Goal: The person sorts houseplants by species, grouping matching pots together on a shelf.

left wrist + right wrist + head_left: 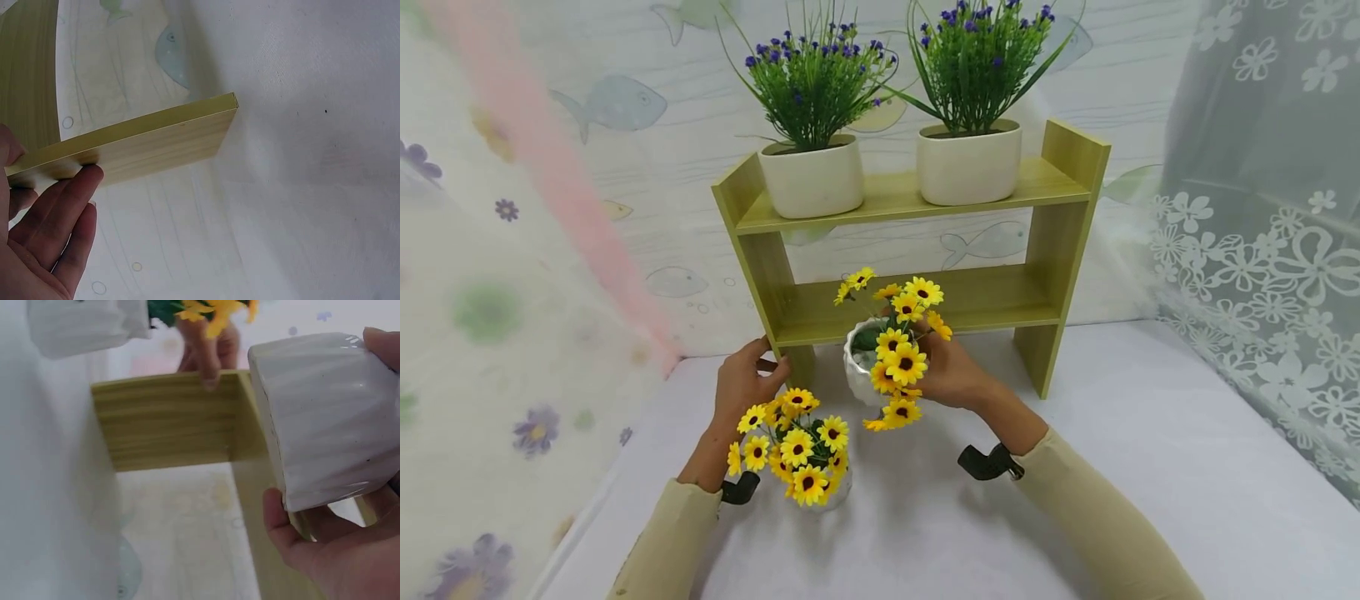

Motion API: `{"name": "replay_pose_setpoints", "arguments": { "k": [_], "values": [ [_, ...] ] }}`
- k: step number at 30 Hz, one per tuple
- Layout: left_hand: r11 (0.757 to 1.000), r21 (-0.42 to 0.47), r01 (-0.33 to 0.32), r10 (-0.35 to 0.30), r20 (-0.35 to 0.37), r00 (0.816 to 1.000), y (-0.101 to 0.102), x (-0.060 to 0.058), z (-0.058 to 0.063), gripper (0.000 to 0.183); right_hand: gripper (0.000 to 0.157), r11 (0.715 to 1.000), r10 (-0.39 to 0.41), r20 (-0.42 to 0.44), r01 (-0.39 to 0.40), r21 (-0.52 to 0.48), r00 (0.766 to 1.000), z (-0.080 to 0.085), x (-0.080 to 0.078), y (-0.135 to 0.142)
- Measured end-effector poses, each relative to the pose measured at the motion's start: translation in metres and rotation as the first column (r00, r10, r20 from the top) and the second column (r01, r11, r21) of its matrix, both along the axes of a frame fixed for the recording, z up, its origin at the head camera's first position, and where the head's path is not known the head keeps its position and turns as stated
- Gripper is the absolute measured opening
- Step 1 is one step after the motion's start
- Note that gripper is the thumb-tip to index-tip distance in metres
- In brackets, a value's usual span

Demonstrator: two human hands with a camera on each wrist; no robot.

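My right hand (953,373) grips a white ribbed flowerpot (337,419) of yellow daisy-like flowers (902,362), tilted in front of the wooden shelf's lower board (1000,300). In the right wrist view, fingers and thumb hold the pot from opposite sides. My left hand (50,231) pinches the shelf's left side panel (162,140) near its lower end, the thumb on one face and fingers on the other. A second pot of yellow flowers (797,450) stands on the table by my left wrist, its white pot mostly hidden under the blooms.
Two cream oval planters with purple flowers, one at left (812,177) and one at right (970,162), stand on the shelf's top board (891,193). A white cloth covers the table (925,517). Behind hangs a fish-patterned curtain (625,104); lace (1262,333) hangs at right.
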State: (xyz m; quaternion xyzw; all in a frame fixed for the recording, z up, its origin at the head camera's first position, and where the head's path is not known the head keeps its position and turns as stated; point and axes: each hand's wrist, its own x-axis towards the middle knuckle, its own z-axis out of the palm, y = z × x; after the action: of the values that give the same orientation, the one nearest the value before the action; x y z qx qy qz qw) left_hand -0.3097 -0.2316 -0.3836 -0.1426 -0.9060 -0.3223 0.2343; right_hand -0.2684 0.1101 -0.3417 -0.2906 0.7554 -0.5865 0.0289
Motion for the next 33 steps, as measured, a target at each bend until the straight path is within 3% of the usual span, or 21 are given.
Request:
{"name": "replay_pose_setpoints", "arguments": {
  "k": [4,9,13,16,21,26,29,33],
  "values": [
    [1.000,0.005,0.005,-0.005,-0.009,1.000,-0.001,0.001,-0.001,0.044,0.057,0.998,-0.068,-0.037,0.067,-0.015,0.997,0.010,0.001,-0.003],
    [1.000,0.005,0.010,-0.010,-0.012,1.000,-0.002,0.000,-0.001,0.045,0.047,0.992,-0.082,-0.083,0.073,-0.100,0.993,0.021,-0.002,-0.009],
    [1.000,0.011,0.006,-0.006,-0.022,1.000,-0.002,0.001,0.001,0.044,0.063,0.987,-0.157,-0.104,0.151,-0.061,0.982,0.028,-0.002,-0.012],
    [1.000,0.017,0.008,-0.008,-0.020,1.000,0.000,0.002,0.002,0.043,0.067,0.981,-0.189,-0.089,0.184,-0.065,0.978,0.030,-0.002,-0.014],
    [1.000,0.008,-0.010,0.010,0.009,1.000,0.001,0.004,0.001,0.045,0.059,0.973,-0.167,-0.061,0.154,-0.170,0.984,0.028,-0.010,-0.021],
    [1.000,-0.002,-0.018,0.018,-0.003,1.000,0.002,0.002,0.001,0.045,0.053,0.945,-0.244,-0.050,0.226,-0.236,0.969,0.030,-0.017,-0.031],
    [1.000,-0.003,-0.016,0.016,-0.005,1.000,0.001,0.000,0.001,0.044,0.056,0.931,-0.276,-0.074,0.247,-0.270,0.958,0.030,-0.022,-0.038],
    [1.000,-0.003,-0.018,0.018,0.000,1.000,0.000,0.001,-0.001,0.044,0.057,0.924,-0.239,-0.164,0.172,-0.342,0.957,0.026,-0.030,-0.045]
  ]
}}
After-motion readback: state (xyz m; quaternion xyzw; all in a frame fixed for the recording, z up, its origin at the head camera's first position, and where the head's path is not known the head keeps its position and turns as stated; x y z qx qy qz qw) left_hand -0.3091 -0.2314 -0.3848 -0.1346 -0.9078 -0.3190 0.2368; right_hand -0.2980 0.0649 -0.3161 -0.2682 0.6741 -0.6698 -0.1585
